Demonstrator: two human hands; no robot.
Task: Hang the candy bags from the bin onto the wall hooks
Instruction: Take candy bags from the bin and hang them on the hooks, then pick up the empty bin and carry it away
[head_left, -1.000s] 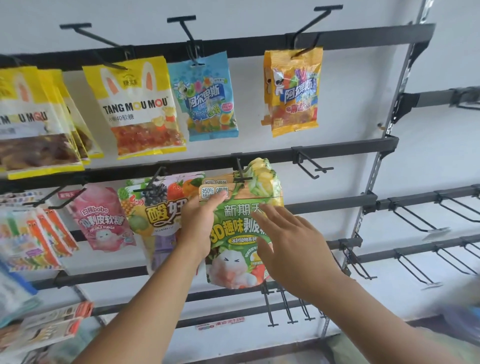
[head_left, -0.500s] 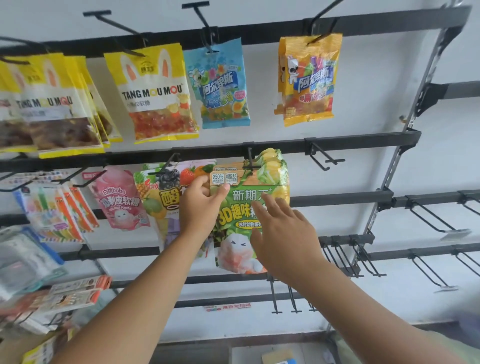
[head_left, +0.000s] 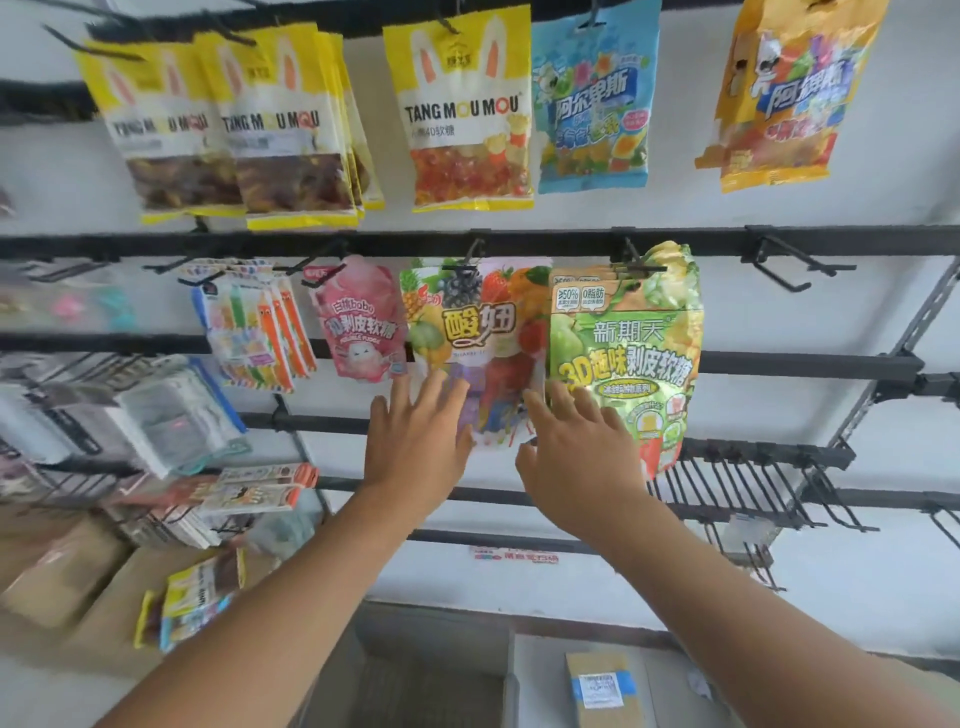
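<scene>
Two grips, both empty, fingers straight and spread; the left grip (head_left: 415, 441) lies over the foot of one fruit-print bag (head_left: 478, 322); the green candy bag (head_left: 628, 358) hangs from its wall hook (head_left: 636, 260) just above the right grip (head_left: 576, 457); one pink bag (head_left: 358, 322) hangs up-left of the left grip.

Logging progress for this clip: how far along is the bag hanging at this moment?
Done: the green bag hangs on its hook, beside the fruit bag. In hand: nothing; the left hand and right hand are open, fingers spread, at the bags' lower edges. Left: an empty hook to the right is free, with more on the rails below; how many bags remain cannot be told.
</scene>
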